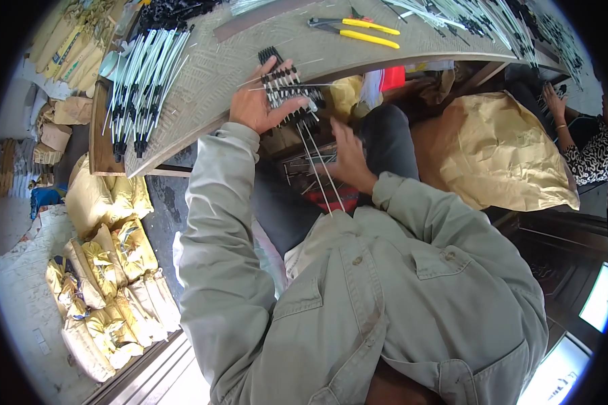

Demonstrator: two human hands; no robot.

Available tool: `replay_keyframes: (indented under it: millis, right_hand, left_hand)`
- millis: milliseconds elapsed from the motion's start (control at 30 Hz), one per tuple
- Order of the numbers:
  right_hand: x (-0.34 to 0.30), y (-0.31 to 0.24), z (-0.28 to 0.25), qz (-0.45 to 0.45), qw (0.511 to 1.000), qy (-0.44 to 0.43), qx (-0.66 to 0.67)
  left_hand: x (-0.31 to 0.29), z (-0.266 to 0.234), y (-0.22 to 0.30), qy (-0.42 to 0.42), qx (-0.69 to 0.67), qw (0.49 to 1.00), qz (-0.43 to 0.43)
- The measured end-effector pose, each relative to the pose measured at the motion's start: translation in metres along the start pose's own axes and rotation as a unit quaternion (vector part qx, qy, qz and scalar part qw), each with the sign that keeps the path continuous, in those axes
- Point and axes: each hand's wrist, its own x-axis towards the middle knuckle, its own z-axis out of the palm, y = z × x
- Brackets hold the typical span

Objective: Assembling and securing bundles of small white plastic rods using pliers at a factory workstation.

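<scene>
At the front edge of the table, my left hand is closed around a block of small black-and-white parts set in rows, its exact kind unclear. The thumb presses over its near end. Two long thin metal rods run from that end down toward my lap. My right hand is beside the rods, below the table edge, with its fingers stretched out and apart. Nothing shows in that palm, and whether it touches the rods cannot be made out.
Bundles of pale thin rods with black ends lie at the table's left; more pale rods spread at the back right. Yellow-handled nippers rest between them. A large brown paper sack stands at right, near another person's hand. Wrapped packages fill the floor at left.
</scene>
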Motion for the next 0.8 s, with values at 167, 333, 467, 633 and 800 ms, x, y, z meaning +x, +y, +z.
replay_keyframes:
  millis: [167,333,467,633,800]
  right_hand:
    - [0.045,-0.045,-0.029,-0.129,0.975,0.180,0.019]
    - [0.078,-0.071,-0.071,-0.228,0.948,0.220,0.041]
    - [0.091,-0.077,-0.087,-0.294,0.937,0.179,0.056]
    - [0.106,-0.064,-0.088,-0.375,0.917,0.086,0.105]
    - [0.125,-0.079,-0.093,-0.375,0.924,0.026,0.068]
  left_hand:
    - [0.002,0.002,-0.004,0.001,0.001,1.000,0.012]
    - [0.000,0.003,-0.018,-0.035,0.042,0.997,0.062]
    - [-0.008,0.012,-0.034,-0.087,0.057,0.990,0.089]
    - [-0.004,0.004,-0.021,-0.112,-0.029,0.992,0.040]
    - [0.001,-0.009,-0.014,-0.070,-0.038,0.996,0.038]
